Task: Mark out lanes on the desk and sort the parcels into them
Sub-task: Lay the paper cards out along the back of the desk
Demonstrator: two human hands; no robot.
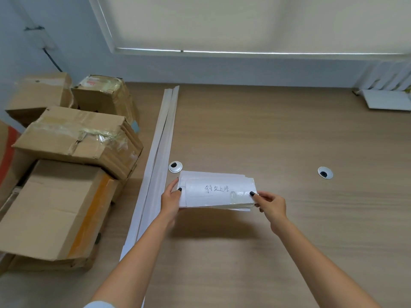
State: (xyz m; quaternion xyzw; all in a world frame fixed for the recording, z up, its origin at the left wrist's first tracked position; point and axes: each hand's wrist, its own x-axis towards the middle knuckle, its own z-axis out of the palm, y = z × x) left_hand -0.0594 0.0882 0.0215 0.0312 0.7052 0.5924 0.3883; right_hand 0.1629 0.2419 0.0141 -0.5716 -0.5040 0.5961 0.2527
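Lanes: two long white strips [161, 152] lie together up the desk [266, 134], one divider at most; no others laid out.
Labels: both hands hold a stack of white cards [216, 190] just above the desk; left hand [170, 200] grips its left edge, right hand [271, 204] pinches its right corner.
Parcels: cardboard boxes [73, 141] piled left of the strips, apparently unsorted.
Unclear: top card's handwriting illegible; card count hidden; lowest boxes cut off.

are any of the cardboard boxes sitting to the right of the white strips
No, all the cardboard boxes are stacked left of the white strips.
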